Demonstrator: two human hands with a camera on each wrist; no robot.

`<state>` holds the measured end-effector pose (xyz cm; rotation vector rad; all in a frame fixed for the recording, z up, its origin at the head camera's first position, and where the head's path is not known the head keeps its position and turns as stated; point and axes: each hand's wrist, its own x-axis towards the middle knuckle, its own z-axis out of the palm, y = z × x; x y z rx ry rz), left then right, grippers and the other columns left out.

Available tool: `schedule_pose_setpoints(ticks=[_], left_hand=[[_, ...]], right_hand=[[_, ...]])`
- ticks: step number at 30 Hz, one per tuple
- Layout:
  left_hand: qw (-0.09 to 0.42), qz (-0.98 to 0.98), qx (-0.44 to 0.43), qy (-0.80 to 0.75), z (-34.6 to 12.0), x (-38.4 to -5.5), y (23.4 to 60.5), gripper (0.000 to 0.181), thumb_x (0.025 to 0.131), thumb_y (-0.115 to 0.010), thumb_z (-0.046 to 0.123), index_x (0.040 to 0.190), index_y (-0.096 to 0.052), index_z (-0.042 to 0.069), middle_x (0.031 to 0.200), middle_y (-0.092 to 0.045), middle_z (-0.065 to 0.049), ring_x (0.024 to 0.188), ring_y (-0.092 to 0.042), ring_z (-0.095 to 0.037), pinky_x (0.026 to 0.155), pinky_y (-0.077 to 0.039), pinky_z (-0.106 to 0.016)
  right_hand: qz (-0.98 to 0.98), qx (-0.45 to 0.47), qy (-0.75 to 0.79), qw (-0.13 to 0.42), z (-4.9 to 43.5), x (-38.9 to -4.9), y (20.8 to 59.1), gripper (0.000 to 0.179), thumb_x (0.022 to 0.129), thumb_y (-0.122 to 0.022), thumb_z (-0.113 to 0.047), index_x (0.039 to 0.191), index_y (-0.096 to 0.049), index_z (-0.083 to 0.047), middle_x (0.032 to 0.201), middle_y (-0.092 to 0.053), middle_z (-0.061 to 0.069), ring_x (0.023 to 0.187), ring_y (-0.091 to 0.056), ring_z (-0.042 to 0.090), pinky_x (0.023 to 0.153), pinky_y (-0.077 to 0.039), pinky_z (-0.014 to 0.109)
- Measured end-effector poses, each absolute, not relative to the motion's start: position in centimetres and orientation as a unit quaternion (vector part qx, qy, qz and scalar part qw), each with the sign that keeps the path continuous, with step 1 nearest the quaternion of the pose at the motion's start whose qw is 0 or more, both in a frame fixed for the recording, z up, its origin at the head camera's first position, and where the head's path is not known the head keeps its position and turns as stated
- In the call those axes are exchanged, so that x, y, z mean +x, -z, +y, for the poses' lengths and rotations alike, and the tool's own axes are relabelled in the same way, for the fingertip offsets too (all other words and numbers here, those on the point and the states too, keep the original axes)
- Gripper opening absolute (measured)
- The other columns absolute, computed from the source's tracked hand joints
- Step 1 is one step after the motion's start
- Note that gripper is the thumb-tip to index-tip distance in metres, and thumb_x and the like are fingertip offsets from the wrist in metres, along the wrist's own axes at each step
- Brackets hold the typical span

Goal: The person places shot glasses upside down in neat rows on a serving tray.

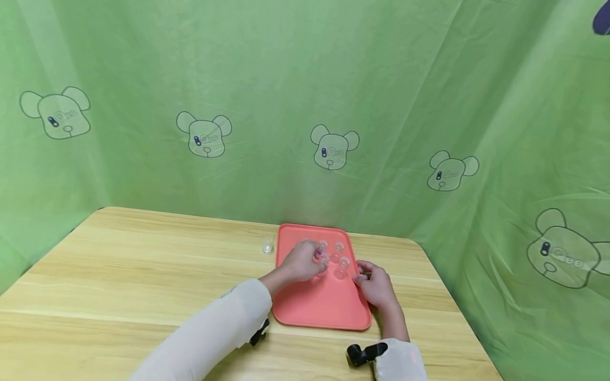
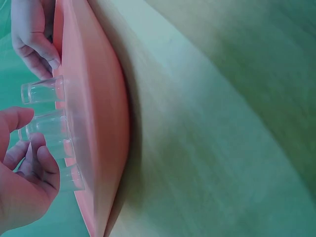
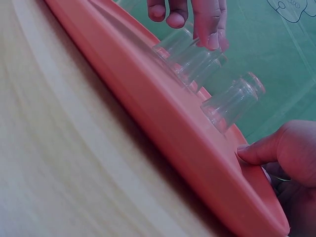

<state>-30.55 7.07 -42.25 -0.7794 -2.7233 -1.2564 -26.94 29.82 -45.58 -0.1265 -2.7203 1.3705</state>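
A coral-red tray (image 1: 319,307) lies on the wooden table with several small clear glasses on it, narrower ends up. Over the tray, my left hand (image 1: 302,260) pinches one glass (image 2: 52,123) near its upper end between thumb and fingers. Another glass (image 3: 232,103) stands close to my right hand (image 1: 375,284), which grips the tray's right edge. In the right wrist view that hand's thumb presses on the rim, its other fingers partly hidden beneath. Further glasses (image 1: 339,247) stand toward the tray's far side.
Left of the tray, a single clear glass (image 1: 268,246) stands on the wooden table (image 1: 190,264). A green curtain (image 1: 267,174) printed with bear heads hangs right behind the table and along both sides. Black wrist cameras (image 1: 367,354) sit at both sleeves.
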Motion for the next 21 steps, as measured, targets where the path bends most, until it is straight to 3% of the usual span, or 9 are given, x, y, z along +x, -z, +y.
schedule_pose_setpoints(ticks=[21], left_hand=[[0.005,-0.878,-0.250,0.409,7.31,-30.72,42.70,0.008,0.091,-0.074,0.012,0.088,-0.066,0.010,0.094,-0.066,-0.006,0.089,-0.052,-0.013,0.076,-0.049,-0.025]], right_hand=[[-0.892,-0.050,-0.447,0.045,29.93,-27.12,45.75,0.045,0.097,-0.061,0.002,0.142,-0.054,0.005,0.114,-0.060,0.019,0.092,-0.055,0.025,0.072,-0.046,0.027]])
